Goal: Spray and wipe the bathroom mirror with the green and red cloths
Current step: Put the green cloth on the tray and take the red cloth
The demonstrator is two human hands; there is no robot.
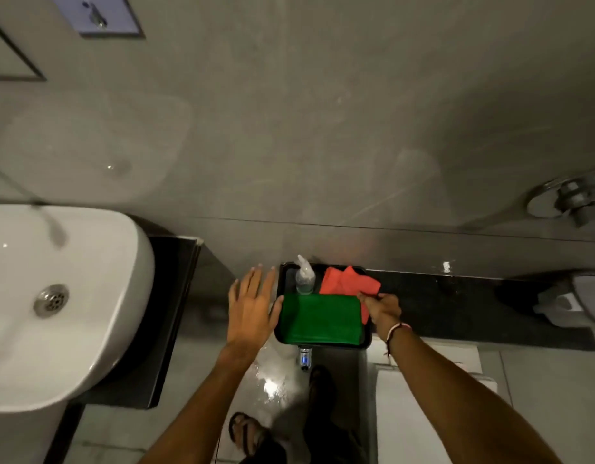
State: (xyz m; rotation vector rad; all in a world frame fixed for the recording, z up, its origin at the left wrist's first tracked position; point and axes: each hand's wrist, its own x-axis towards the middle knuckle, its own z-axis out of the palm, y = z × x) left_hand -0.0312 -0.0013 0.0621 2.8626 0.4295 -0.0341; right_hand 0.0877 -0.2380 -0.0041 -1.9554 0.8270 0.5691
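Left hand (252, 309): fingers spread wide, beside black tray (368, 338).
Right hand (384, 309): pinching red cloth (348, 283).
Green cloth (322, 319): folded in tray.

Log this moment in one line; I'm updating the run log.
left hand open beside tray | right hand pinching red cloth | green cloth untouched

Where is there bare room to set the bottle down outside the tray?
The dark ledge right of the tray is bare up to the toilet-roll holder. The tray itself is crowded: spray bottle, red cloth, green cloth.
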